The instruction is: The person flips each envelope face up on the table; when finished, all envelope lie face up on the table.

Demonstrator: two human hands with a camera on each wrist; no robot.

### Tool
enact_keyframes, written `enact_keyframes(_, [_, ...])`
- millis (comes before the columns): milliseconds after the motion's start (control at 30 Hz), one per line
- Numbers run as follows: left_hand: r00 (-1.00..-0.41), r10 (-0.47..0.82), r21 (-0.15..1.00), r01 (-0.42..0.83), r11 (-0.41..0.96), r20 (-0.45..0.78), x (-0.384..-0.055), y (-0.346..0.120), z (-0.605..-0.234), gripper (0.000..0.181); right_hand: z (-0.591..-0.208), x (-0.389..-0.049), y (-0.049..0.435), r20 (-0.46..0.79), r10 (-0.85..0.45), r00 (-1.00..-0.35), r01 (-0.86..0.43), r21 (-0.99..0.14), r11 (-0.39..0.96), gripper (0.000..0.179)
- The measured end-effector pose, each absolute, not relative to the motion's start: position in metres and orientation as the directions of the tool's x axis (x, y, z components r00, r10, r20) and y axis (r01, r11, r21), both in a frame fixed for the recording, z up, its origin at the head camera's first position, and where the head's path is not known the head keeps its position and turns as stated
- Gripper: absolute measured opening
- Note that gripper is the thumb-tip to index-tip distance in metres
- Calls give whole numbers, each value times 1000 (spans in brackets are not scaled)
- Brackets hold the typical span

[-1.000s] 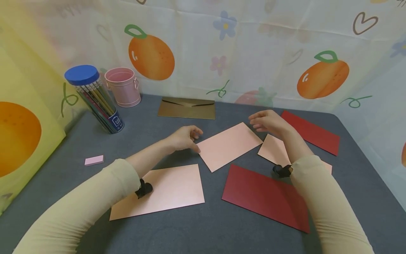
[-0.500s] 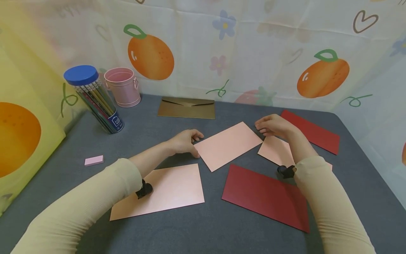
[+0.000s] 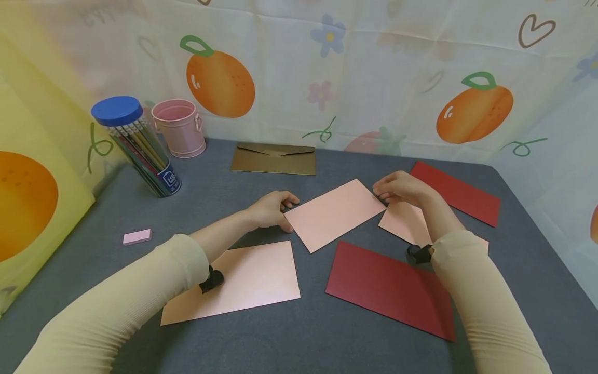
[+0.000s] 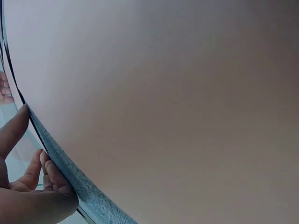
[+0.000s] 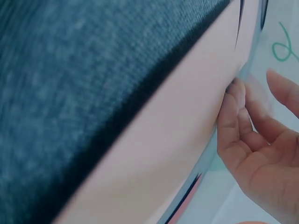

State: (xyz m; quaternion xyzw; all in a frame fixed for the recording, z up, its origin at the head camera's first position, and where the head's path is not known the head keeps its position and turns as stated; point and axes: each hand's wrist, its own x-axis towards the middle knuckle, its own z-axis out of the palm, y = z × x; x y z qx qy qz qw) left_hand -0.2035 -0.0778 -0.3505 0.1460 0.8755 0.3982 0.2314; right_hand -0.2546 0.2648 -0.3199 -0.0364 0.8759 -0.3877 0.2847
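A pale pink envelope [image 3: 334, 215], flat and tilted, lies in the middle of the table in the head view. My left hand [image 3: 271, 210] is at its left corner, thumb by the short side and fingers near the far long edge. At its right end is my right hand [image 3: 402, 188], fingers bent downward by the short edge and over part of another pink envelope [image 3: 405, 223]. In the right wrist view the thumb of the right hand [image 5: 261, 140] stands apart from the loosely bent fingers. The left wrist view shows the left hand [image 4: 32, 177] along a pink surface's edge.
A larger pink envelope [image 3: 257, 275] lies under the left forearm. Red envelopes lie at front right [image 3: 388, 291] and far right [image 3: 462, 195]. A gold envelope [image 3: 273, 161], pink bucket [image 3: 179, 130], blue-lidded pencil tub [image 3: 140, 150] and pink eraser [image 3: 137, 237] stand or lie further off.
My right hand has come lower and slightly right, then a little left to the envelope's right edge. The left hand has shifted slightly around the corner. The envelopes stay almost still.
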Motion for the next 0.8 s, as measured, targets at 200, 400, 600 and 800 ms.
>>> enact_keyframes(200, [-858,438,748,102,656,-267,-204,-77,-352,68,-322,-257,260,-473,-286,-834,163,-705,690,52])
enact_keyframes(400, [-863,430,733,111,671,-264,-204,-78,-351,65,-320,-255,259,-453,-304,-838,151,-729,668,52])
enact_keyframes(600, [-869,423,724,117,680,-257,-203,-77,-350,62,-317,-251,258,-423,-293,-857,138,-737,662,53])
enact_keyframes(800, [-870,423,718,124,685,-253,-204,-78,-351,61,-315,-251,256,-416,-281,-865,154,-752,641,51])
